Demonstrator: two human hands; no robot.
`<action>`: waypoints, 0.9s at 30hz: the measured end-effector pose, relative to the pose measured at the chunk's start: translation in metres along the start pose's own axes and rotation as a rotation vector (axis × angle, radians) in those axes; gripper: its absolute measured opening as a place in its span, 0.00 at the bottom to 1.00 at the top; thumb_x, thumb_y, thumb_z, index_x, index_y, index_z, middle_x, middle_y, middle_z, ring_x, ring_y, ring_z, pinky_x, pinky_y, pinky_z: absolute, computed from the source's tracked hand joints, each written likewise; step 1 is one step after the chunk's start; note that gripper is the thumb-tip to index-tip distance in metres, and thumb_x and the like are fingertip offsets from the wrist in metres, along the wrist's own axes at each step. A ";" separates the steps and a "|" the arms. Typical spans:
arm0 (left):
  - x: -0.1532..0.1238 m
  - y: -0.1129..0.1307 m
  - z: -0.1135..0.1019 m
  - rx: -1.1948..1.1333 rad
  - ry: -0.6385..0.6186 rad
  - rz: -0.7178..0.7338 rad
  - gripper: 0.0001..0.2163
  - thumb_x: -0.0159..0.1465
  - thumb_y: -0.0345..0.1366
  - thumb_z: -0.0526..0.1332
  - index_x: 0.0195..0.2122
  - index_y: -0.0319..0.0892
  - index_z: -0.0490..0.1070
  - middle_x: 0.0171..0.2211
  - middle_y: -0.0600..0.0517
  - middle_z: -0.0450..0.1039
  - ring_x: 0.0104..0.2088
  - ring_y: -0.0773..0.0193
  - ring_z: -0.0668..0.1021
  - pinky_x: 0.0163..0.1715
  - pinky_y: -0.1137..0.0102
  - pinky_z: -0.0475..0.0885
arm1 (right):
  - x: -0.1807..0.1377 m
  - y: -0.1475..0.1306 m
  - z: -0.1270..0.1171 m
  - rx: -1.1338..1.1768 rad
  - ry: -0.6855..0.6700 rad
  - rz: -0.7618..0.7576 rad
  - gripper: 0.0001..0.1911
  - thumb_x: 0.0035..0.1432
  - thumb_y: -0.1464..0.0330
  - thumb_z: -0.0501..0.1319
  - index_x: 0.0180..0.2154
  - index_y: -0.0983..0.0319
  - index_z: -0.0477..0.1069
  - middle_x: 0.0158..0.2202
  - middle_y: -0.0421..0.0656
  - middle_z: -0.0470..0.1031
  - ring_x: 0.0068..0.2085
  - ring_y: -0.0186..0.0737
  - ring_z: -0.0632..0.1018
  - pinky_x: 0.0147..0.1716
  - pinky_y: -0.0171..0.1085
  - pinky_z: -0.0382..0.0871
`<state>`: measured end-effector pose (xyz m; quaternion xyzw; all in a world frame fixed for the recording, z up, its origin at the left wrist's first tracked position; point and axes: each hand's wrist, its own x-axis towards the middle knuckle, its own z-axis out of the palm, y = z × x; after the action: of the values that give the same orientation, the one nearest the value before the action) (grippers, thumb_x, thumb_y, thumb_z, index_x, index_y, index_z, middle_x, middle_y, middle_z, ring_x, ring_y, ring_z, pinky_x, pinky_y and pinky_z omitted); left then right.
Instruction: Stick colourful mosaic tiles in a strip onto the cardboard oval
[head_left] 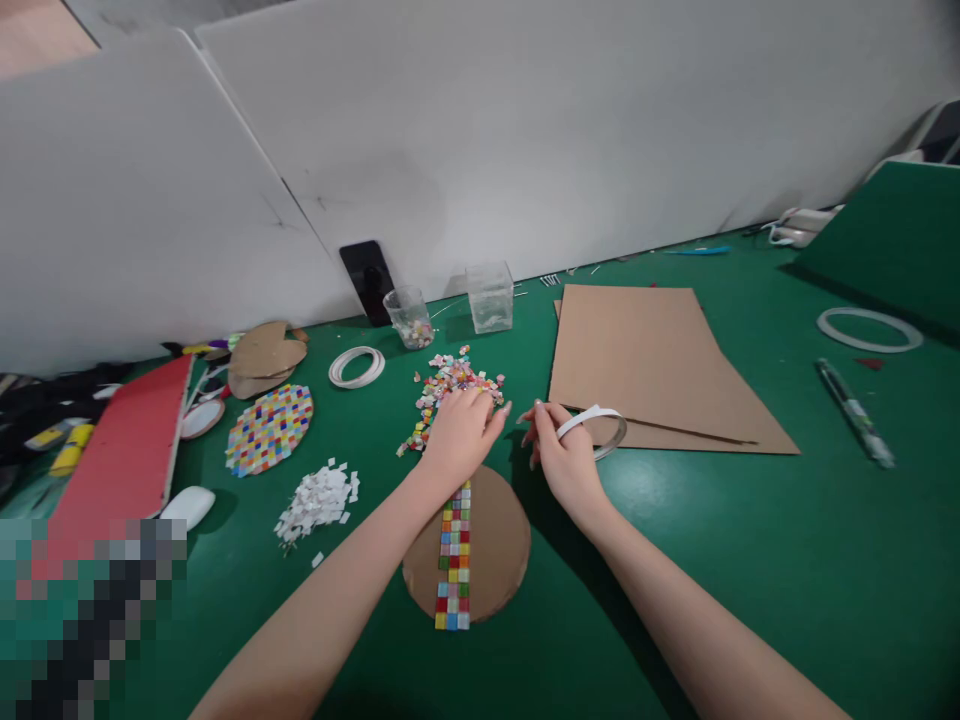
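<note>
My left hand (463, 432) is over a heap of small multicoloured pieces (442, 385), palm down, its thumb apart from the fingers; the fingertips are partly hidden. Just below it lies a round cardboard disc (499, 560) with a strip of coloured square mosaic tiles (454, 570) running up its middle. The left wrist covers the strip's upper end. My right hand (562, 450), to the right of the heap, is closed round a narrow roll of white tape (621, 430) that hangs from its fingers.
Cardboard sheets (630, 350) lie at the right, beyond them a marker (855, 412) and a white ring (870, 345). A plastic cup (410, 318), clear box (490, 298) and phone (367, 280) stand along the wall. Leftward are white squares (319, 500) and a tiled oval (270, 430).
</note>
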<state>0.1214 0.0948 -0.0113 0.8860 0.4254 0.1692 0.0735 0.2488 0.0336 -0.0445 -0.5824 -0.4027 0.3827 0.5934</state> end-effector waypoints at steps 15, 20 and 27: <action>-0.016 0.017 -0.016 -0.599 -0.085 -0.273 0.18 0.65 0.44 0.45 0.21 0.42 0.60 0.19 0.56 0.62 0.23 0.66 0.68 0.24 0.73 0.63 | -0.011 -0.007 0.006 0.013 -0.201 -0.006 0.20 0.62 0.53 0.47 0.25 0.59 0.61 0.17 0.34 0.61 0.16 0.32 0.64 0.15 0.31 0.58; -0.027 0.027 -0.014 -0.698 -0.069 -0.312 0.13 0.62 0.39 0.48 0.21 0.42 0.57 0.20 0.56 0.59 0.23 0.67 0.66 0.24 0.73 0.62 | -0.017 -0.014 0.008 -0.014 -0.333 -0.065 0.20 0.62 0.55 0.50 0.22 0.58 0.55 0.16 0.32 0.54 0.17 0.30 0.59 0.15 0.31 0.53; -0.034 0.011 -0.026 -0.591 0.107 -0.393 0.15 0.64 0.39 0.47 0.21 0.42 0.56 0.18 0.58 0.57 0.21 0.68 0.63 0.23 0.73 0.57 | -0.022 -0.027 0.012 0.277 -0.462 0.197 0.23 0.58 0.52 0.54 0.20 0.59 0.54 0.12 0.30 0.54 0.12 0.26 0.58 0.10 0.28 0.53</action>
<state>0.1004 0.0606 0.0076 0.7176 0.5238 0.3135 0.3354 0.2294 0.0173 -0.0182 -0.4297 -0.4125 0.6124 0.5198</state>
